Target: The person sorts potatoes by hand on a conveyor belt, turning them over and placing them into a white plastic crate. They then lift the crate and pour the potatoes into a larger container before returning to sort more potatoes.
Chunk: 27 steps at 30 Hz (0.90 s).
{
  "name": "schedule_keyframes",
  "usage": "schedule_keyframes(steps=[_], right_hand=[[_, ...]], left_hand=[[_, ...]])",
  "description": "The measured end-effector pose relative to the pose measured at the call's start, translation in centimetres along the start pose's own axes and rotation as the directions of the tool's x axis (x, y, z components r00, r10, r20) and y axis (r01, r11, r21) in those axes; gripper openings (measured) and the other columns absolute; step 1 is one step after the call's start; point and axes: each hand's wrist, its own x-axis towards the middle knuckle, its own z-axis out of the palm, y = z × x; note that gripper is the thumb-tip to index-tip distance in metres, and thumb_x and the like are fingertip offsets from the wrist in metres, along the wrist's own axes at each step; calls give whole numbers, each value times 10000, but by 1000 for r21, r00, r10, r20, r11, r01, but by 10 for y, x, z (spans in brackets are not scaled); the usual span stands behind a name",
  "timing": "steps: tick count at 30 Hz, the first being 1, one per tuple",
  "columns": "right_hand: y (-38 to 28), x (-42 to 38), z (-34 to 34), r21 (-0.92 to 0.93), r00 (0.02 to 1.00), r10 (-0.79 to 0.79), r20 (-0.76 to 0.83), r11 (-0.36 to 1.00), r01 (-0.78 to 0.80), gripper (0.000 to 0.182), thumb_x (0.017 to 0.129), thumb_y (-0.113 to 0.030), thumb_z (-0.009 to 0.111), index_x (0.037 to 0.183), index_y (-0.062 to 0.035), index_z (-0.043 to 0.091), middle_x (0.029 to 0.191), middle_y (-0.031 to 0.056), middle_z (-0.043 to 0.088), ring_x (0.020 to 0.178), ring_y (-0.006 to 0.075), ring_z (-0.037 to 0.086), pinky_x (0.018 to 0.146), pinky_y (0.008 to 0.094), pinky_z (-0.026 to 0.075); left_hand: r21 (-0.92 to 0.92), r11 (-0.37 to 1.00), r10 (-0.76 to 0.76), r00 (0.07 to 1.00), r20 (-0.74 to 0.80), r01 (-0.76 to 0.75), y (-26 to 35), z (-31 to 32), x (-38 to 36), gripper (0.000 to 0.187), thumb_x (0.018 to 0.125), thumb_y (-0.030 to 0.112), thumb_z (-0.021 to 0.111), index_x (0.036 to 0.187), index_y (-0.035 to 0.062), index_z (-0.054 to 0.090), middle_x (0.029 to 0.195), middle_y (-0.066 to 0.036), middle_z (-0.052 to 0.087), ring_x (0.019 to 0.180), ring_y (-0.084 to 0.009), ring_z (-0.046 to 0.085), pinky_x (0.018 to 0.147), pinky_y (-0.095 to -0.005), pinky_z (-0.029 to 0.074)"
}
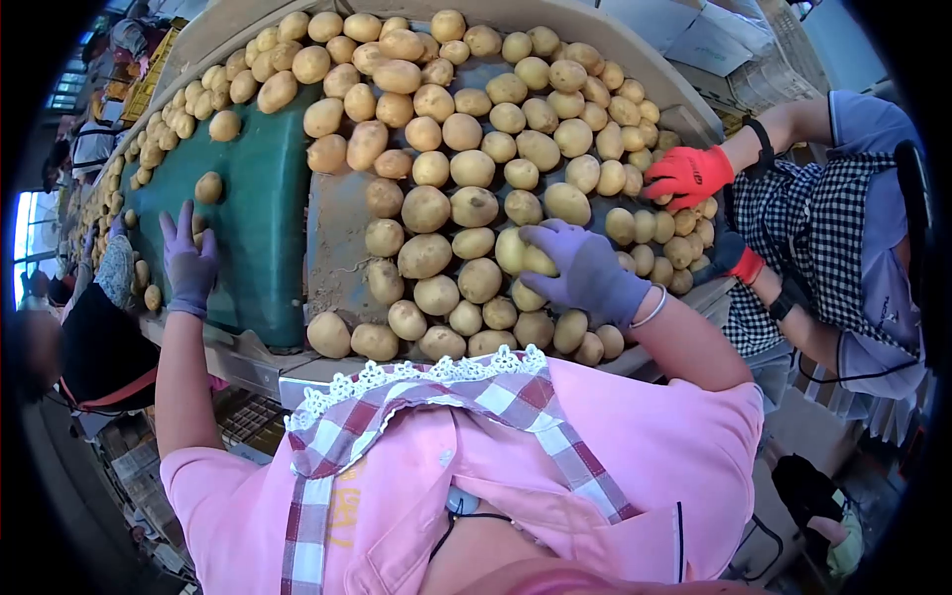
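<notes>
My left hand, in a purple-grey glove, reaches over the green conveyor belt with its fingers spread. A potato shows partly behind those fingers, and another potato lies just beyond the fingertips. On the right, my right hand wears the same kind of glove and a bracelet at the wrist. Its fingers curl around a pale yellow potato among the many on the sorting table. A second pale potato touches it at the fingertips. The palm hides the potatoes beneath.
A co-worker in a checked apron stands at the right, with a red-gloved hand on potatoes there. Another person in dark clothing is at the left. A raised rim borders the far side, with white boxes behind.
</notes>
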Motion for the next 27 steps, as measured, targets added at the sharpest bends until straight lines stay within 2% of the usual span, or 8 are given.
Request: schedule_keyframes(steps=[4,6,8,12,17,20,22,27], right_hand=[[-54,49,12,70,915,-294,-277,943,324,643,781,-373,739,1352,-169,522,1178,119,589,915,293,659,732,401,544],[-84,80,27,172,875,-412,-256,871,460,677,778,-380,739,1381,-165,517,1361,159,529,1112,314,621,896,451,510],[-74,98,37,-121,765,-616,-187,787,605,664,787,-412,727,1376,-189,518,1414,120,501,1242,298,539,1019,506,428],[-7,71,22,-128,838,-535,-106,843,522,526,849,-331,671,1346,-192,563,1434,63,514,1285,302,516,1077,492,400],[62,44,-64,-44,841,-53,-539,998,35,173,835,-54,669,1002,-40,711,898,139,715,861,301,699,770,366,552],[61,39,-69,21,951,310,-20,951,-310,248,844,-330,689,950,-110,731,896,129,717,826,304,698,739,436,546],[47,37,-45,-332,888,339,310,914,-233,429,799,-377,725,1148,-142,643,1027,158,698,897,328,694,756,448,553],[54,-10,-11,-211,973,175,152,967,-141,525,787,-276,767,1260,-156,572,1127,153,654,920,286,693,766,410,556]], left_hand=[[-411,846,312,940,-136,-340,148,-56,36,586,869,189,647,1417,74,472,1468,-265,424,1288,-442,485,1044,-496,419],[-363,782,533,845,-31,-507,209,-67,40,607,838,201,664,1414,113,496,1496,-212,416,1342,-378,448,1104,-493,359],[-252,676,725,687,57,-693,243,-62,45,621,814,210,670,1406,137,497,1498,-157,435,1345,-345,451,1115,-560,315],[-140,760,646,760,67,-634,214,-51,60,634,810,241,666,1414,157,492,1512,-106,437,1361,-338,438,1118,-601,286],[-131,765,638,770,23,-631,229,-29,93,624,843,244,667,1436,169,486,1519,-95,437,1384,-324,421,1107,-609,294],[-285,657,696,707,-127,-698,288,-10,112,629,845,270,681,1439,203,485,1511,-80,449,1375,-318,430,1111,-614,289],[-207,663,725,685,-62,-720,309,5,116,593,847,272,683,1411,213,511,1491,-58,470,1368,-312,436,1117,-617,279],[-112,810,582,812,42,-575,261,16,126,340,792,149,686,1119,209,615,1326,-1,559,1268,-275,505,1061,-579,349]])
